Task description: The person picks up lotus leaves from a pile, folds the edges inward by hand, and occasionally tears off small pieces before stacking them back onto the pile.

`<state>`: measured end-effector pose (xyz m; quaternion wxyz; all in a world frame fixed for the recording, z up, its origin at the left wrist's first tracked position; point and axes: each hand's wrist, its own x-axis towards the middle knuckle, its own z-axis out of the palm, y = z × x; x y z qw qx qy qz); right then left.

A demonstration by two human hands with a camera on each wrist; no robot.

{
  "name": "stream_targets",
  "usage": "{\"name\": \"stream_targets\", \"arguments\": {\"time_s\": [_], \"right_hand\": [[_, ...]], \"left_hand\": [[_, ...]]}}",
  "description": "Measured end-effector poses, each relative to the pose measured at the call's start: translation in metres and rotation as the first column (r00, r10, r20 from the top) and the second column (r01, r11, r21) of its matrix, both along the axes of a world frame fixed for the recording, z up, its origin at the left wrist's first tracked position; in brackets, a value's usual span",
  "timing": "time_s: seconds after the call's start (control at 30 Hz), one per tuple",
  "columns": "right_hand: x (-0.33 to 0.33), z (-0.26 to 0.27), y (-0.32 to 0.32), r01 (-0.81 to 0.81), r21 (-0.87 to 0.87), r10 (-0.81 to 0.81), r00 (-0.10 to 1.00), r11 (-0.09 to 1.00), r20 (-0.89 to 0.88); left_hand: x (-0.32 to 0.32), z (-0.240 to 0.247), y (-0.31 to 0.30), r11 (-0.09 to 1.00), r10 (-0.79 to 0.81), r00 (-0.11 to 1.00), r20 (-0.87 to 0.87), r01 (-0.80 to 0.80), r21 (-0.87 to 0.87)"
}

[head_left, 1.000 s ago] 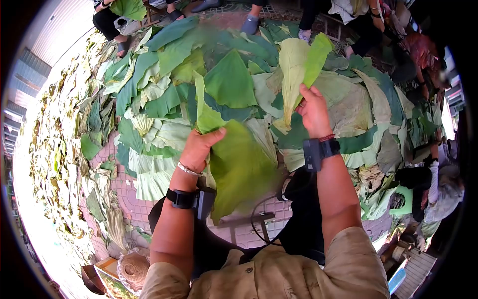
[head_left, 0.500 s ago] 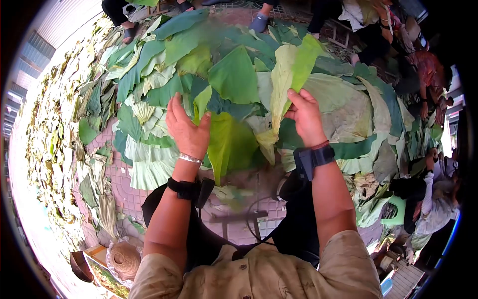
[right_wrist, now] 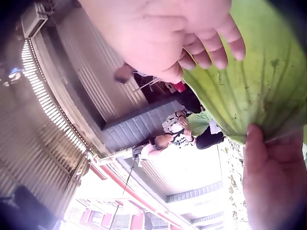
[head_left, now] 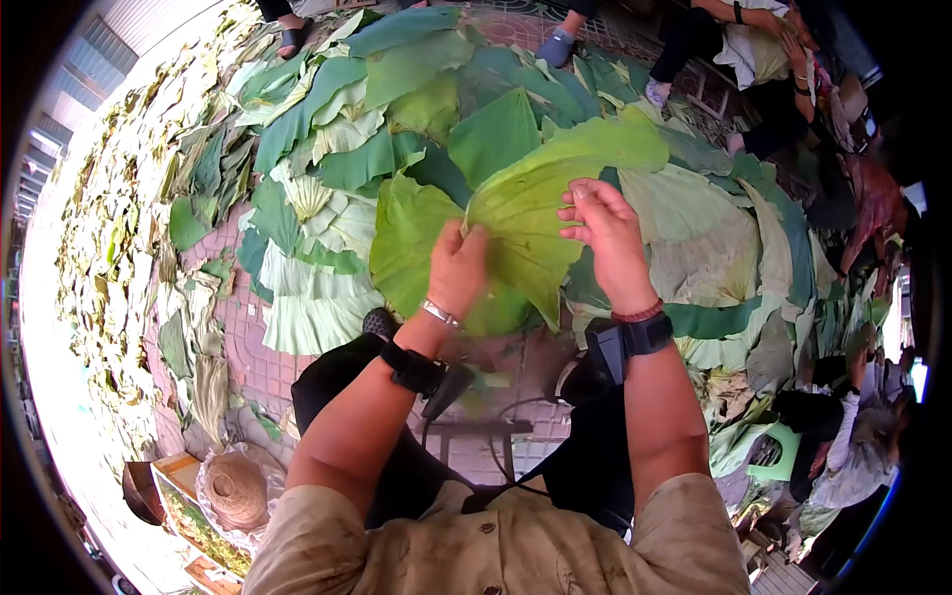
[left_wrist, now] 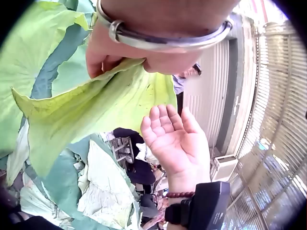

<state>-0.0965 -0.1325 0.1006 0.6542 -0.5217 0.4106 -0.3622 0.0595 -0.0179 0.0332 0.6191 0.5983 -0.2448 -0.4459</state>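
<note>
A large yellow-green lotus leaf (head_left: 545, 193) is spread out in front of me over the heap. My left hand (head_left: 459, 268) pinches it near its lower middle, thumb on the near face, and the leaf fans out to both sides. In the right wrist view the left thumb (right_wrist: 255, 139) presses on the leaf where its veins gather. Beside the leaf's right part is my right hand (head_left: 610, 238), holding nothing. The left wrist view shows its palm (left_wrist: 180, 146) turned up with fingers nearly straight.
Green and pale lotus leaves (head_left: 684, 233) lie heaped on the paving ahead. A long bank of drying leaves (head_left: 109, 297) runs along the left. A ball of twine (head_left: 238, 486) sits at lower left, a green stool (head_left: 778, 451) at right. People's feet (head_left: 557, 48) are beyond the heap.
The left hand first held a yellow-green leaf, opened beside it, and now grips a spread leaf farther right. The right hand has let go of the folded leaf it pinched.
</note>
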Motion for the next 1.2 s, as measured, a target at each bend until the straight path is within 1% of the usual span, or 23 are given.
{"name": "stream_targets", "arguments": {"time_s": [0.03, 0.07, 0.1, 0.17, 0.2, 0.27, 0.3, 0.33, 0.4, 0.47, 0.5, 0.6, 0.7, 0.73, 0.8, 0.93, 1.03, 1.13, 1.2], "right_hand": [[-0.006, -0.001, -0.005, 0.029, -0.052, -0.033, 0.996, 0.998, -0.083], [-0.013, -0.004, -0.01, 0.053, -0.109, -0.071, 0.984, 0.993, -0.163], [-0.02, -0.008, -0.017, 0.073, -0.168, -0.113, 0.964, 0.983, -0.24], [-0.04, -0.031, -0.038, 0.024, -0.338, -0.184, 0.874, 0.941, -0.45], [-0.049, -0.043, -0.047, -0.012, -0.415, -0.235, 0.809, 0.91, -0.539], [-0.063, -0.061, -0.06, -0.005, -0.284, -0.172, 0.785, 0.959, -0.596], [-0.062, -0.054, -0.058, 0.002, -0.216, -0.139, 0.772, 0.976, -0.62], [-0.061, -0.046, -0.056, 0.066, -0.107, -0.116, 0.804, 0.992, -0.583], [-0.058, -0.028, -0.048, 0.169, 0.124, -0.087, 0.865, 0.978, -0.494], [-0.059, -0.021, -0.045, 0.061, 0.188, -0.018, 0.976, 0.98, -0.219], [-0.059, -0.018, -0.046, -0.003, 0.209, 0.018, 0.997, 0.978, -0.071], [-0.061, -0.018, -0.05, -0.025, 0.197, 0.005, 0.995, 0.98, 0.1], [-0.069, -0.019, -0.055, -0.074, 0.38, -0.029, 0.965, 0.922, 0.259], [-0.07, -0.018, -0.055, -0.042, 0.342, -0.044, 0.97, 0.939, 0.239], [-0.071, -0.018, -0.054, 0.019, 0.262, -0.073, 0.977, 0.965, 0.2], [-0.076, -0.022, -0.061, 0.071, 0.163, -0.102, 0.975, 0.984, 0.195], [-0.074, -0.021, -0.059, 0.101, 0.118, -0.124, 0.971, 0.988, 0.205], [-0.073, -0.019, -0.057, 0.104, 0.093, -0.122, 0.968, 0.99, 0.22], [-0.071, -0.018, -0.056, 0.098, 0.081, -0.115, 0.966, 0.992, 0.234]], "left_hand": [[0.005, 0.002, 0.0, 0.999, 0.052, 0.98, -0.191, -0.051, 0.01], [0.012, 0.005, 0.0, 0.997, 0.07, 0.96, -0.27, -0.059, 0.051], [0.016, 0.006, 0.001, 0.997, 0.075, 0.93, -0.359, -0.08, 0.001], [0.022, 0.009, 0.001, 0.987, 0.059, 0.847, -0.528, -0.13, -0.097], [0.028, 0.011, 0.004, 0.99, 0.006, 0.847, -0.532, -0.081, -0.118], [0.031, 0.021, 0.005, 0.978, -0.031, 0.818, -0.574, -0.094, -0.186], [0.033, 0.024, 0.004, 0.971, -0.051, 0.803, -0.594, -0.101, -0.219], [0.036, 0.023, 0.003, 0.964, -0.08, 0.779, -0.621, -0.099, -0.247], [0.037, 0.026, 0.004, 0.972, -0.046, 0.78, -0.624, -0.11, -0.209], [0.036, 0.029, 0.005, 0.976, -0.035, 0.789, -0.614, -0.106, -0.192], [0.035, 0.031, 0.006, 0.976, -0.039, 0.797, -0.602, -0.099, -0.194], [0.032, 0.033, 0.009, 0.983, -0.049, 0.832, -0.552, -0.058, -0.176], [0.031, 0.031, 0.009, 0.99, -0.059, 0.867, -0.495, -0.012, -0.139], [0.031, 0.029, 0.009, 0.992, -0.061, 0.878, -0.476, 0.002, -0.123], [0.03, 0.024, 0.008, 0.999, -0.038, 0.909, -0.414, 0.024, -0.039], [0.03, 0.014, 0.008, 0.994, -0.047, 0.946, -0.322, 0.077, 0.083], [0.028, 0.012, 0.007, 0.992, -0.05, 0.953, -0.299, 0.081, 0.092], [0.025, 0.015, 0.007, 0.999, -0.006, 0.936, -0.351, 0.024, 0.046], [0.025, 0.015, 0.007, 0.998, 0.004, 0.945, -0.327, 0.017, 0.059]]}}
